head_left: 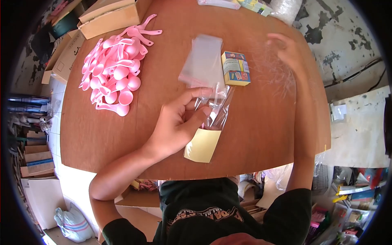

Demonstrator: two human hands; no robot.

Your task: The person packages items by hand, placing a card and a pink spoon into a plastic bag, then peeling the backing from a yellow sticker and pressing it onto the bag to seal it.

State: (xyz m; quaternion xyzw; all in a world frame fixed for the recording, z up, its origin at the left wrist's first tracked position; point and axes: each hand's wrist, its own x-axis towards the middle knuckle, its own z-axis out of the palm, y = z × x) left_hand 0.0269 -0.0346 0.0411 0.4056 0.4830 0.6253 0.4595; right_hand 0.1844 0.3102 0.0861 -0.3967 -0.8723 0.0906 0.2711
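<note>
Between its thumb and fingers, my left hand (181, 118) pinches a clear plastic bag (220, 110) with a pale yellow card (203, 145) at its lower end. My right hand (284, 50) is raised at the right side of the table, its fingers apart, near thin clear plastic strips (271, 67). A stack of clear bags (204, 61) lies flat beyond my left hand. Right beside that stack sits a small block of printed cards (235, 68). A heap of pink plastic spoons (114, 71) lies on the left part of the table.
The brown table (163, 53) has a curved-looking near edge. An open cardboard box (110, 18) stands at the back left. Printed packs (255, 6) and a clear plastic roll (286, 10) are at the far edge. A tied plastic sack (74, 224) sits on the floor at lower left.
</note>
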